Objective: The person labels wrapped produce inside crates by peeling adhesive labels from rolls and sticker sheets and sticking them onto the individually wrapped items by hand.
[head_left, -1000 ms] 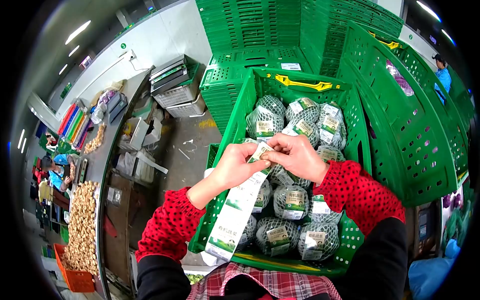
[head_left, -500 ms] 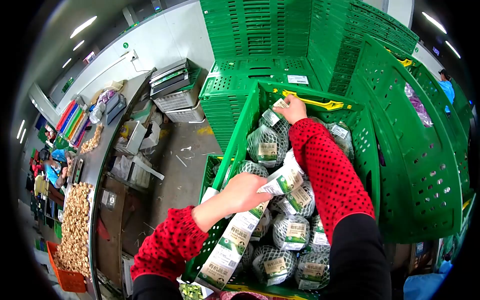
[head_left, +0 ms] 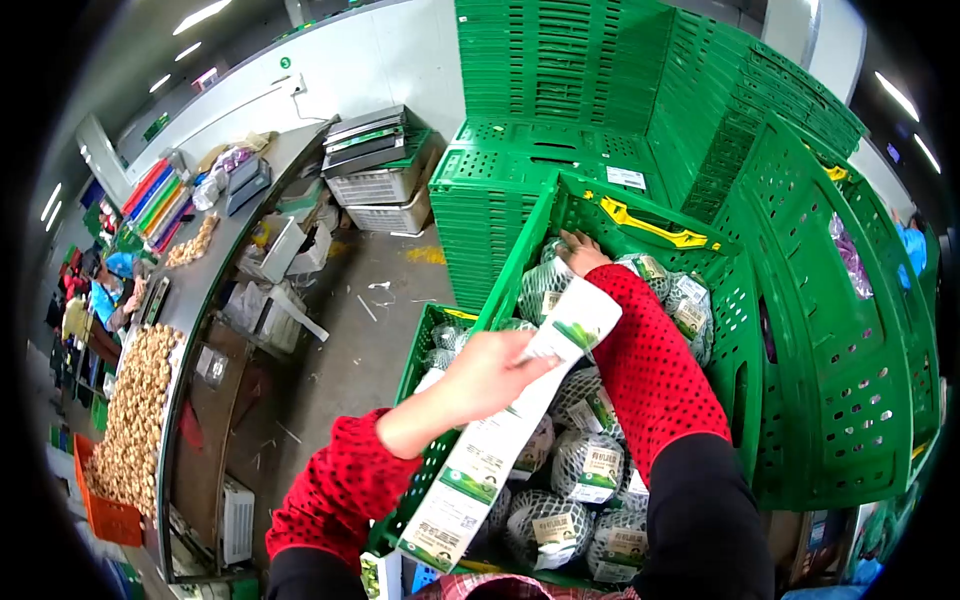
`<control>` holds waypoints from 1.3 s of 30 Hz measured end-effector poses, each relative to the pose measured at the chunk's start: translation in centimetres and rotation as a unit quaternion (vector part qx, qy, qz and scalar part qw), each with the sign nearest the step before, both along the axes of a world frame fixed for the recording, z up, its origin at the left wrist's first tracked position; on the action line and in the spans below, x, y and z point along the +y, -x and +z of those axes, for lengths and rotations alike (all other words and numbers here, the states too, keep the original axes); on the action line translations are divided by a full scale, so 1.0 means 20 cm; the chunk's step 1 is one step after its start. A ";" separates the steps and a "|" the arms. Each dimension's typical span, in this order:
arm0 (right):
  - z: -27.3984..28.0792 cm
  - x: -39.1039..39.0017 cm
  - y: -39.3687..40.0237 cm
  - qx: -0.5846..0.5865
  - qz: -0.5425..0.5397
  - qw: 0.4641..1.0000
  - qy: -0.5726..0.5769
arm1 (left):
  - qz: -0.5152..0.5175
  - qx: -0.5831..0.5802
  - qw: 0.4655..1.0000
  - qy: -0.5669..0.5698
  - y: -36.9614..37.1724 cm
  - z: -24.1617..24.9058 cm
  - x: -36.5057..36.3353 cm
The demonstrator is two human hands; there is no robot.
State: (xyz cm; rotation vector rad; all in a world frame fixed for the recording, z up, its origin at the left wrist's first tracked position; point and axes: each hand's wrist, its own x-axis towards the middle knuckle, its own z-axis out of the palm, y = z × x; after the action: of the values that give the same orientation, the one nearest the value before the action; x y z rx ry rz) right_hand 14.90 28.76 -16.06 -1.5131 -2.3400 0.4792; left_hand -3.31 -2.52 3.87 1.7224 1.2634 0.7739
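My left hand point(head_left: 487, 378) pinches a long strip of printed labels point(head_left: 470, 478) between thumb and fingers. Its upper end curls over toward my right forearm, and its lower end hangs at the crate's front left. My right hand point(head_left: 583, 252) reaches to the back left of a green crate point(head_left: 742, 345), fingers spread over a round vegetable point(head_left: 540, 290) wrapped in white netting. That vegetable is partly hidden by the hand and the strip. Several more netted vegetables point(head_left: 588, 466) fill the crate, many bearing green-and-beige labels. Their kind is hard to make out under the netting.
Stacked green crates point(head_left: 550, 150) stand behind, and tall crate panels point(head_left: 830, 370) rise at the right. A smaller crate point(head_left: 425, 340) with netted produce sits left. Mushroom-like pieces point(head_left: 140, 420) cover a metal table point(head_left: 225, 235) near an orange basket point(head_left: 105, 505). A person works beyond it.
My right hand has gone from pinching a label above the vegetables to lying with spread fingers on one. The strip's upper end in my left hand has lifted. The view has shifted slightly.
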 end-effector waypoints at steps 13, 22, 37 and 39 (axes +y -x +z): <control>1.34 -1.51 0.55 0.292 0.325 0.888 0.146 | 0.204 0.166 0.940 -0.215 0.56 0.18 -0.60; 1.23 -1.95 1.04 0.259 0.428 0.864 -0.050 | 0.227 -0.031 0.914 -0.334 0.89 -0.05 -0.99; 0.80 -1.98 2.07 0.104 0.579 0.808 0.029 | 0.630 -0.349 0.663 0.204 0.43 -1.06 -2.39; 0.59 -2.07 2.13 0.048 0.645 0.759 0.071 | 0.606 -0.356 0.687 0.186 0.51 -1.09 -2.41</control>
State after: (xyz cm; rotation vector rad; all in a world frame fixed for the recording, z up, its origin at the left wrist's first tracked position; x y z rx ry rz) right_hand -27.69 -12.56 -4.18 0.3826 -2.9374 0.9709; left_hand -13.53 -50.67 -17.84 -0.0555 1.6883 1.5572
